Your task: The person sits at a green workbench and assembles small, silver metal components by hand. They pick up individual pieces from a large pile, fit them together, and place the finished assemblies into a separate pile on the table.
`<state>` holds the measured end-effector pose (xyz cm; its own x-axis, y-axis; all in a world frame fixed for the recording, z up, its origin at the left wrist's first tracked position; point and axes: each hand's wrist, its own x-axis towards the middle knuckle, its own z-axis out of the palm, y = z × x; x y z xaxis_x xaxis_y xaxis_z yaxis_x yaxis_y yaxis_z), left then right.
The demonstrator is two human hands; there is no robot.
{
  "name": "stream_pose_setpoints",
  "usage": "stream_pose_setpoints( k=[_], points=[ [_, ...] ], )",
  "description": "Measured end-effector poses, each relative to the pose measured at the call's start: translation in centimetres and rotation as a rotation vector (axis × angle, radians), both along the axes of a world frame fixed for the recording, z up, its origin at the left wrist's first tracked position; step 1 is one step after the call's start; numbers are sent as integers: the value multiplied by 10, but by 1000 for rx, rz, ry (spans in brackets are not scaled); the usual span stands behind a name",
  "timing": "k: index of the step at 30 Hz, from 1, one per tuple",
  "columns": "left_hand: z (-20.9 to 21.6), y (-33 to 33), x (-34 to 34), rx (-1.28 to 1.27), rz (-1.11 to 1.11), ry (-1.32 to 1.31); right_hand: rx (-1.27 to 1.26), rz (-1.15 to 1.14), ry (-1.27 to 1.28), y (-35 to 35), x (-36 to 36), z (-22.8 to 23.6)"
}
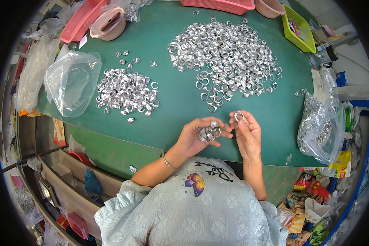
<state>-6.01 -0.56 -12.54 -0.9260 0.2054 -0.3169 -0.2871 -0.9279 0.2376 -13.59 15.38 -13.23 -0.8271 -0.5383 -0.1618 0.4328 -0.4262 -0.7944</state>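
Several silver metal rings (206, 133) lie cupped in my left hand (191, 137), its fingers curled round them. My right hand (249, 135) pinches a single silver ring (239, 117) between thumb and fingers, just right of the left hand. Both hands are above the near edge of the green table (168, 110). Beyond them spreads a large heap of similar rings (229, 57), with a few loose ones trailing toward my hands. A smaller pile of rings (127, 92) sits to the left.
An empty-looking clear plastic bag (71, 84) lies at the left edge. On the right, a clear bag of rings (315, 125) rests by the edge. Along the back stand pink trays (83, 20), a round pink basin (107, 24) and a green tray (298, 30).
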Motion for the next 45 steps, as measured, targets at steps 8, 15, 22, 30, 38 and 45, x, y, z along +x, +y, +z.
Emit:
stream_pose_setpoints(
  k=[8,15,22,30,38,45],
  points=[
    [-12,8,2,-249,85,-26,338,-49,341,-1,12,9],
    [-2,11,3,-434,11,-1,729,-142,836,-9,15,27],
    [-5,6,-1,-281,-105,17,726,-74,923,-3,11,27],
    [-1,8,-2,-271,-79,4,1115,-264,991,10,-57,-4],
    [10,10,2,-888,24,-23,1317,-124,1143,4,-58,-17],
    [12,4,1,-603,-7,115,1160,-156,1075,9,-32,-18]
  ],
)
